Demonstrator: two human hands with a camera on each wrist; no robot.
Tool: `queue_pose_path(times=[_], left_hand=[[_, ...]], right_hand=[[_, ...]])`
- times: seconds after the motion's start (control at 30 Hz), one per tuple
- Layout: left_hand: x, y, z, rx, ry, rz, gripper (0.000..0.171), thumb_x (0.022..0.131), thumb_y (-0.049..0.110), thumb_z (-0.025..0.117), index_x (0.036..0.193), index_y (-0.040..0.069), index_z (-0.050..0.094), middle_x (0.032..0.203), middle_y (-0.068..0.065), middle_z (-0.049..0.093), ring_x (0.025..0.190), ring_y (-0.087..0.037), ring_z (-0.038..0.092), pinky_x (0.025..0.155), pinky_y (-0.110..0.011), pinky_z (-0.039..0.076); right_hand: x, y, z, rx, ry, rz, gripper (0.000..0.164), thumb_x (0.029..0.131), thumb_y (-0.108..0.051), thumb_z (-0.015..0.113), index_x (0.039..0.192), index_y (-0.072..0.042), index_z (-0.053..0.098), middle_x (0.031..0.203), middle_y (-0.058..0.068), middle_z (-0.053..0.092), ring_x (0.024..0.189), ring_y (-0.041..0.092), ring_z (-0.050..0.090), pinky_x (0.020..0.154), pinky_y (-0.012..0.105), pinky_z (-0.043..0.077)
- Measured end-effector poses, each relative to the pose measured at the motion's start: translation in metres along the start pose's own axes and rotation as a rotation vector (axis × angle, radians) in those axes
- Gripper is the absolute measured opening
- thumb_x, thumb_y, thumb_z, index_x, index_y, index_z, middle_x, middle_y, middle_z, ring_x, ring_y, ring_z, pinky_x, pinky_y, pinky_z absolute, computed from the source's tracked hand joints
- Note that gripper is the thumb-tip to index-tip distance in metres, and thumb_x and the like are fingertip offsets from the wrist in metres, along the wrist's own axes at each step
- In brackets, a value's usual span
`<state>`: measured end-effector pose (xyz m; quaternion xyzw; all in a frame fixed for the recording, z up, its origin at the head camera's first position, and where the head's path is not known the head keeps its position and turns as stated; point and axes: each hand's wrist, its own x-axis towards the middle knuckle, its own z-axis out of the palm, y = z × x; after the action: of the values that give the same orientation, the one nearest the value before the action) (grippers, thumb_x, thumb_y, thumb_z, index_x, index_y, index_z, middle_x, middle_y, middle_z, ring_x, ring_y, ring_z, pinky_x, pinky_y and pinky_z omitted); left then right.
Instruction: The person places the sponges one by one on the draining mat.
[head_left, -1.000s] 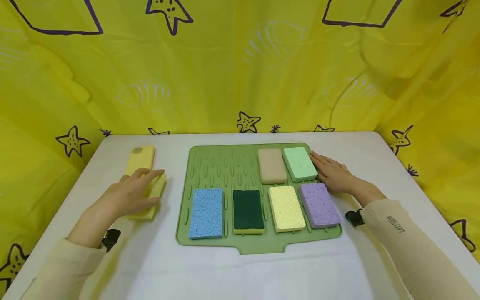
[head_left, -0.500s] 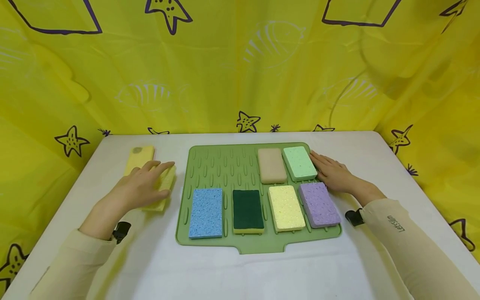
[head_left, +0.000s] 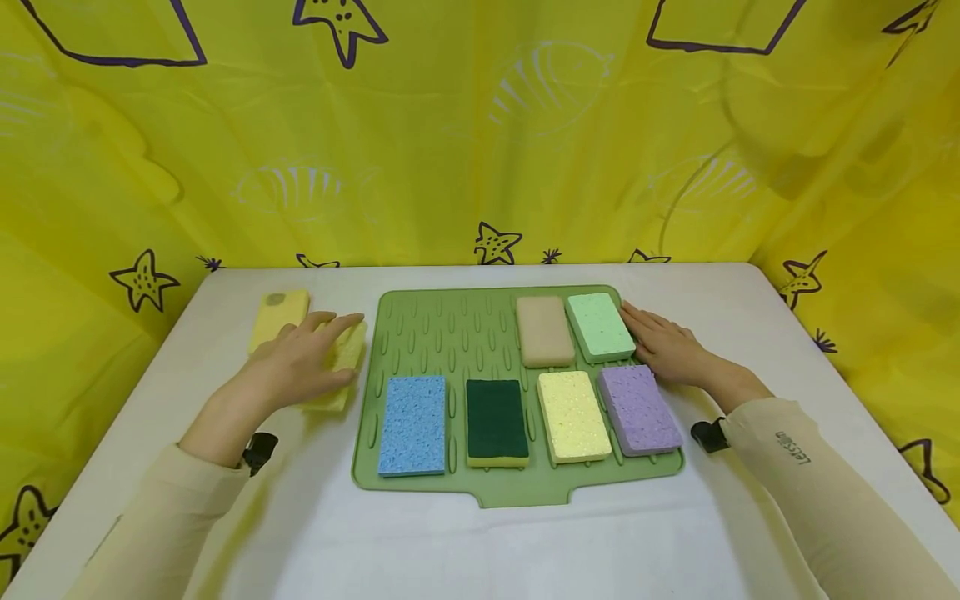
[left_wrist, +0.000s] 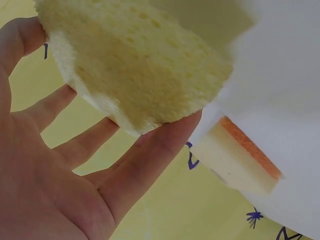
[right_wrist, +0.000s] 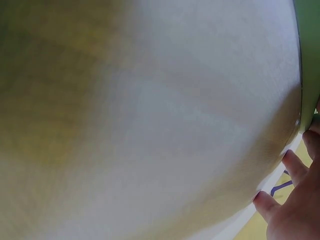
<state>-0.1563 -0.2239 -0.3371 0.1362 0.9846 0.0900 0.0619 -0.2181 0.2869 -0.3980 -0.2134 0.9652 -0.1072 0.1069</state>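
My left hand grips a pale yellow porous sponge by its edges, left of the green mat. In the left wrist view the sponge bows a little between the thumb and the fingertips, above the white table. Behind that hand lies another yellow sponge, with a grey spot on top and an orange layer along one side. My right hand rests with straight fingers at the mat's right edge, close beside the mint green sponge and the purple sponge.
The ribbed green mat lies mid-table, its tab toward me. On it are also a beige sponge, a blue sponge, a dark green scouring sponge and a pale yellow speckled sponge. Yellow curtains enclose the white table.
My left hand has carried the yellow sponge rightward and slightly away from me, off the spotted sponge's side and closer to the mat's left edge. The right hand has stayed put.
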Motion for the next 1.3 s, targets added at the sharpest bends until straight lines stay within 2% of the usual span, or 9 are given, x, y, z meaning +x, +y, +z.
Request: queue_pose_path(times=[0.23,0.43,0.7,0.87,1.3], left_hand=[[0.010,0.008,-0.001,0.002,-0.011,0.007,0.072,0.089,0.037,0.061,0.154,0.022,0.034,0.151,-0.025,0.038,0.119,-0.059,0.050,0.073,-0.062,0.052],[0.020,0.015,-0.002,-0.008,-0.020,0.009,0.072,0.089,0.039,0.061,0.154,0.024,0.033,0.153,-0.023,0.037,0.118,-0.057,0.051,0.071,-0.058,0.052],[0.033,0.028,-0.001,-0.030,-0.015,0.026,0.073,0.091,0.039,0.063,0.155,0.026,0.031,0.154,-0.023,0.035,0.119,-0.054,0.050,0.082,-0.064,0.050],[0.040,0.037,-0.001,-0.039,-0.016,0.018,0.074,0.092,0.042,0.063,0.156,0.027,0.030,0.156,-0.021,0.033,0.123,-0.052,0.048,0.081,-0.063,0.051],[0.066,0.062,0.002,-0.047,-0.032,0.011,0.075,0.092,0.044,0.062,0.157,0.028,0.027,0.158,-0.019,0.030,0.127,-0.051,0.046,0.087,-0.064,0.050]], right_hand=[[0.000,0.000,0.000,0.004,-0.002,0.002,0.057,0.107,-0.020,0.037,0.156,0.001,0.019,0.163,0.022,0.016,0.144,0.050,0.022,0.105,0.077,0.025],[0.001,0.000,0.000,0.007,-0.005,0.007,0.057,0.107,-0.021,0.037,0.157,0.001,0.018,0.164,0.022,0.016,0.144,0.050,0.021,0.106,0.076,0.024],[0.003,0.001,0.003,0.020,-0.007,0.011,0.058,0.106,-0.018,0.037,0.157,0.000,0.017,0.164,0.022,0.014,0.146,0.050,0.018,0.108,0.076,0.021],[0.002,0.000,0.002,0.023,-0.011,0.011,0.058,0.106,-0.019,0.037,0.157,0.000,0.017,0.164,0.021,0.014,0.146,0.049,0.018,0.108,0.076,0.020],[0.001,-0.001,0.000,0.017,0.002,0.007,0.058,0.105,-0.017,0.038,0.157,0.001,0.018,0.164,0.022,0.015,0.146,0.050,0.019,0.108,0.076,0.021]])
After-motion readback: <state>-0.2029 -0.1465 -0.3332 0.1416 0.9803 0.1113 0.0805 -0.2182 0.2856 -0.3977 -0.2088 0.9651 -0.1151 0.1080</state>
